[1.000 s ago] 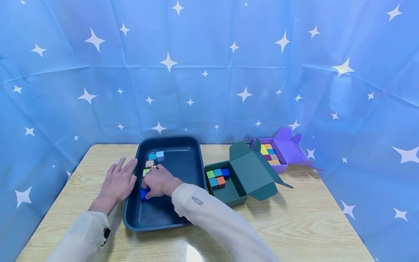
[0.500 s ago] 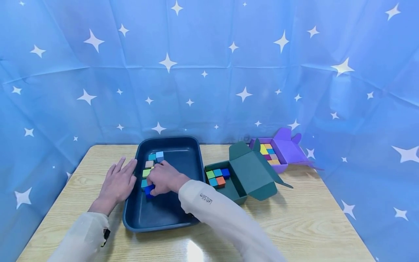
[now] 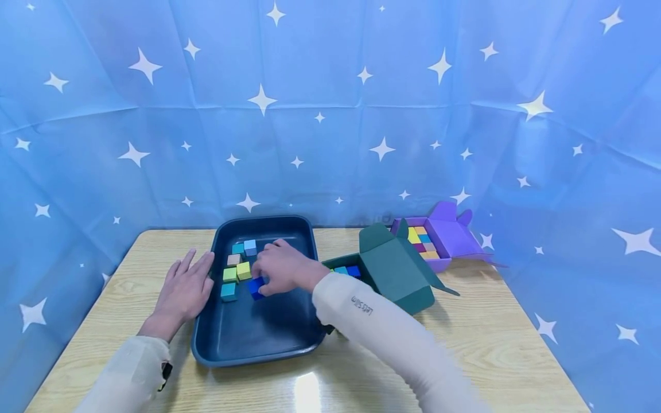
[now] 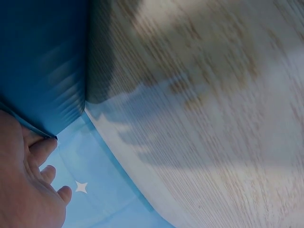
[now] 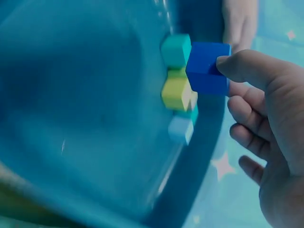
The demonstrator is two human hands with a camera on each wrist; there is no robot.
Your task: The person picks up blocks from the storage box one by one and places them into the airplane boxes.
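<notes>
My right hand (image 3: 281,268) pinches a dark blue cube (image 5: 207,68) between thumb and fingers, held up over the dark blue tray (image 3: 258,343). Left of it in the tray lie a teal cube (image 3: 229,292), a lime cube (image 3: 229,275), a yellow cube (image 3: 244,270) and a beige cube (image 3: 234,260). Farther back sit a second teal cube (image 3: 238,248) and a light blue cube (image 3: 250,247). With fingers extended, my left hand (image 3: 183,287) rests against the tray's left rim.
To the tray's right stands an open green box (image 3: 397,269) with several cubes, partly hidden behind my right sleeve. Behind it is an open purple box (image 3: 439,265) holding several cubes. A blue starred curtain (image 3: 330,115) hangs behind the wooden table (image 3: 496,332).
My right hand has lifted the dark blue cube from the tray's left side and moved right with it, uncovering the yellow cube. My left hand has stayed at the rim.
</notes>
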